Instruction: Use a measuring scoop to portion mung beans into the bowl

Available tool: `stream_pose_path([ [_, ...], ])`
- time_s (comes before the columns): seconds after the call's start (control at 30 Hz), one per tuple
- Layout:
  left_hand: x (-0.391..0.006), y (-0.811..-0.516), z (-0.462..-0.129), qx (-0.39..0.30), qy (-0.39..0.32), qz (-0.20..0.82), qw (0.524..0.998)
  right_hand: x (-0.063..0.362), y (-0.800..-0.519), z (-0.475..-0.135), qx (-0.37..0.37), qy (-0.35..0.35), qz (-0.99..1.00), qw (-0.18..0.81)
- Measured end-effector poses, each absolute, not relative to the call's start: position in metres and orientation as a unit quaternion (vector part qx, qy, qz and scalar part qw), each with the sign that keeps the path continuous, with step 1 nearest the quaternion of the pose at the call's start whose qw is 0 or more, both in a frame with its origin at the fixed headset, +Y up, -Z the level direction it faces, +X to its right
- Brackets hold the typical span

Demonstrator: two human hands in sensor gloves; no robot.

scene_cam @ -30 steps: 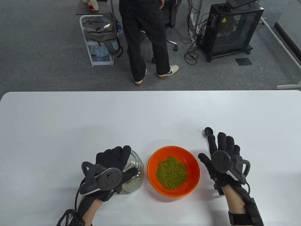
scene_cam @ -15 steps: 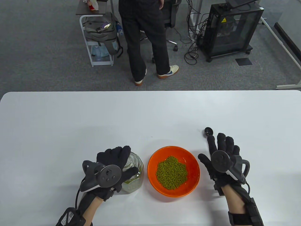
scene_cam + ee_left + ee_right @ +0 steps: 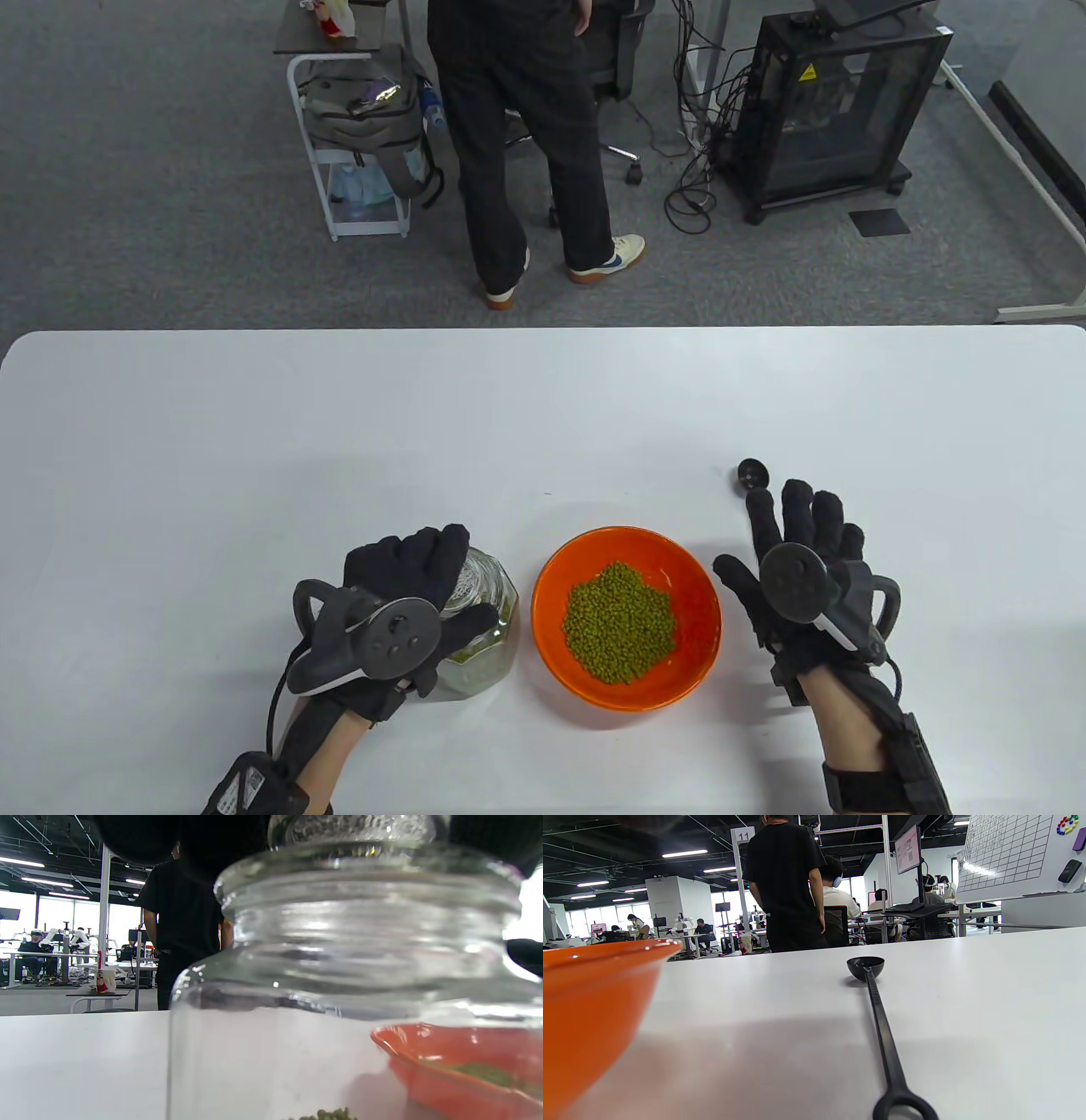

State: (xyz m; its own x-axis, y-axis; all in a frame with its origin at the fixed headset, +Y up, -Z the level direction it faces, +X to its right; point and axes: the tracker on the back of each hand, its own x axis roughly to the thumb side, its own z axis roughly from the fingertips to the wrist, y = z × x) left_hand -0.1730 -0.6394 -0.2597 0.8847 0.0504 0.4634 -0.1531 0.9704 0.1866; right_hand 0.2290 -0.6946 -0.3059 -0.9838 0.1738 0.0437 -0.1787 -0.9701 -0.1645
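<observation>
Scoop (image 3: pixel 878 1018) lies w/ handle toward flat, empty right hand (image 3: pixel 797 564), bowl end toward tabletop's far edge; left hand (image 3: pixel 399 594) grips jar (image 3: pixel 479 624).

The clear faceted glass jar (image 3: pixel 479 624) stands on the white surface (image 3: pixel 339 441) under the left hand (image 3: pixel 407 594), which lies over its top. Just right of that hand sits the round orange bowl (image 3: pixel 560 577), heaped green mung beans (image 3: pixel 619 624) in it. Right of the bowl hovers the right hand (image 3: pixel 802 552); the long-handled black plastic measuring scoop (image 3: pixel 878 1014) lies beneath and beyond its fingers.
</observation>
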Motion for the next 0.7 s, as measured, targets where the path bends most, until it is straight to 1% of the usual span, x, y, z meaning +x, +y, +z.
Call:
stream_pose_path([
  [0.2, -0.181, -0.627, -0.25, 0.144, -0.227, 0.066, 0.961, 0.229, -0.695, -0.306, 0.014, -0.086, 0.992, 0.09],
  [0.3, -0.192, -0.618, -0.247, 0.171, -0.211, 0.056, 0.961, 0.23, -0.694, -0.305, 0.014, -0.091, 0.992, 0.088],
  [0.43, -0.214, -0.611, -0.25, 0.188, -0.175, 0.058, 0.965, 0.23, -0.692, -0.305, 0.016, -0.096, 0.991, 0.088],
  [0.53, -0.234, -0.613, -0.258, 0.173, -0.144, 0.063, 0.972, 0.23, -0.693, -0.305, 0.017, -0.098, 0.991, 0.091],
  [0.7, -0.266, -0.625, -0.273, 0.162, -0.089, 0.043, 0.982, 0.232, -0.692, -0.305, 0.015, -0.102, 0.99, 0.094],
])
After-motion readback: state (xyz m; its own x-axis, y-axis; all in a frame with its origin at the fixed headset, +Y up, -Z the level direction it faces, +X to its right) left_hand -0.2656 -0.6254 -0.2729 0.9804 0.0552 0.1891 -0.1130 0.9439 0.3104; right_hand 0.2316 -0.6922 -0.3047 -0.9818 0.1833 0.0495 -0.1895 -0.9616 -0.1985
